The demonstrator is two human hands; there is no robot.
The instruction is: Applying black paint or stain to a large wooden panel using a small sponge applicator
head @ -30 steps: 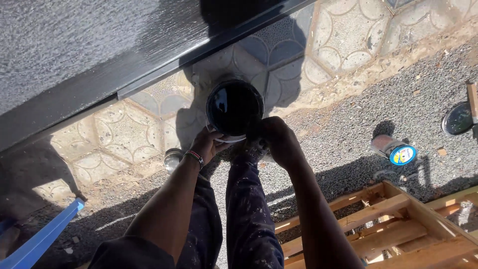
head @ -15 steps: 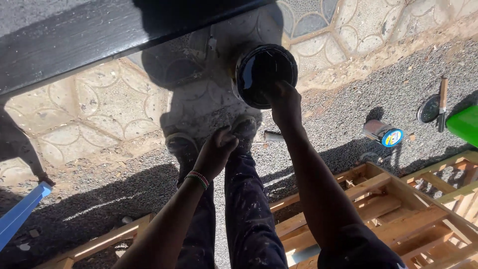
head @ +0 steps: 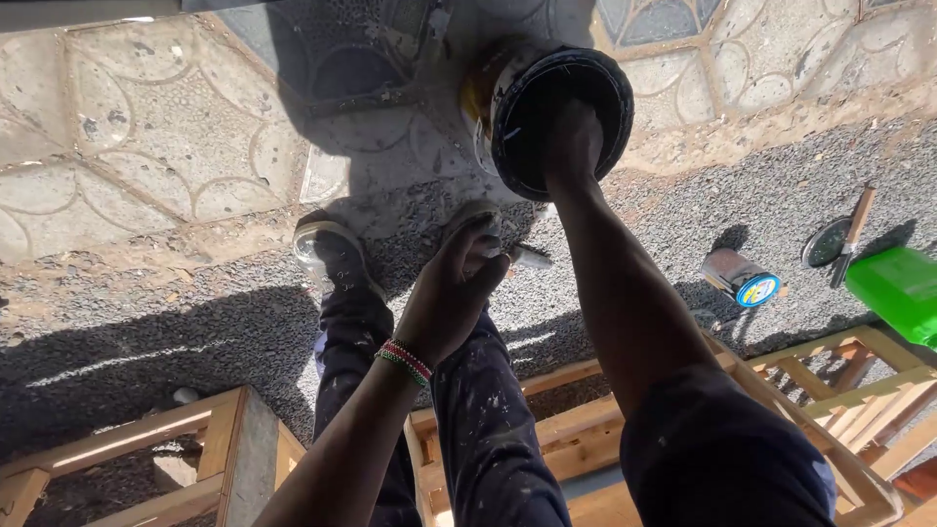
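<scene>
My right hand (head: pixel 573 137) grips the near rim of a round bucket (head: pixel 605 83) of black paint, which is tilted toward me above the patterned paving. My left hand (head: pixel 459 283) hangs lower, over my right shoe, with its fingers curled together and nothing visible in them; a beaded band sits on that wrist. A short pale cylinder (head: pixel 532 259) lies on the gravel just beside those fingertips. My paint-spattered trousers (head: pixel 478 410) and left shoe (head: pixel 332 249) are below.
A small tin (head: pixel 744 281) lies on its side on the gravel at right, near a round lid with a tool across it (head: pixel 830 244) and a green container (head: pixel 898 288). Wooden frames (head: pixel 215 439) (head: pixel 830 371) stand close at bottom left and bottom right.
My left hand has let go of the bucket and dropped toward my shoe. My right hand alone lifts and tilts the bucket. The view has swung away from the black wall.
</scene>
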